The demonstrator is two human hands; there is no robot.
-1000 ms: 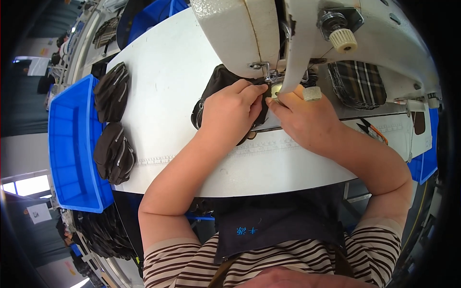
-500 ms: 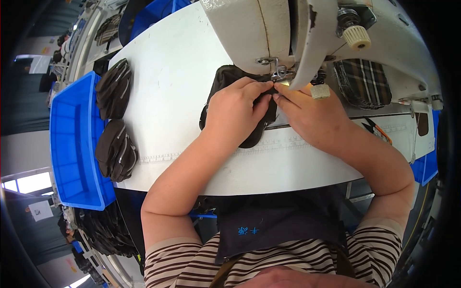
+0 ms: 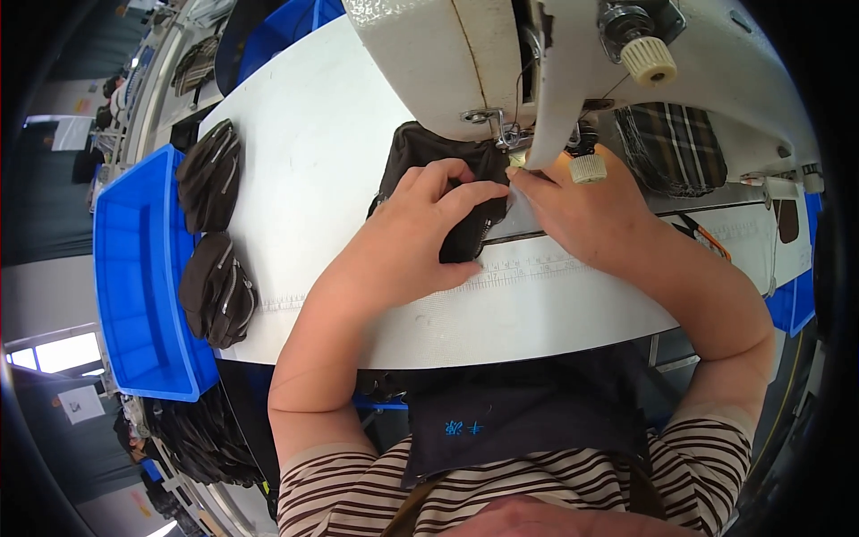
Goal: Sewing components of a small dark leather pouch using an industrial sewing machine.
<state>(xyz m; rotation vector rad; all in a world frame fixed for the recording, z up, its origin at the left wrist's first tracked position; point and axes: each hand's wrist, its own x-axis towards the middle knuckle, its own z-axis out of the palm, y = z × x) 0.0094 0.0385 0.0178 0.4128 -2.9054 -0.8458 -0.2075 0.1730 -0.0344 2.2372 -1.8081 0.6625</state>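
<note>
A dark brown fabric pouch (image 3: pixel 413 148) with a zipper along its edge lies on the white table, its far right corner beside the presser foot (image 3: pixel 510 136) of a sewing machine (image 3: pixel 429 58). Over the pouch is my left hand (image 3: pixel 403 231), open, thumb and fingers spread and nothing gripped between them. My right hand (image 3: pixel 591 210) is just right of the presser foot, thumb and forefinger drawn together near the pouch's edge. A machine lever and knob partly cover its fingers, so what they pinch is unclear.
Two similar dark pouches (image 3: pixel 210 174) rest at the table's left edge, against a blue bin (image 3: pixel 134 277). Plaid fabric pieces (image 3: pixel 671 148) are stacked under the machine arm. Orange-handled thread snips (image 3: pixel 707 240) lie beyond my right forearm. A ruler scale (image 3: pixel 528 268) runs along the table.
My left hand has let go of the pouch's edge by the needle, drawn back toward me and spread its fingers. The right hand stays near the presser foot, and the pouch has shifted slightly left.
</note>
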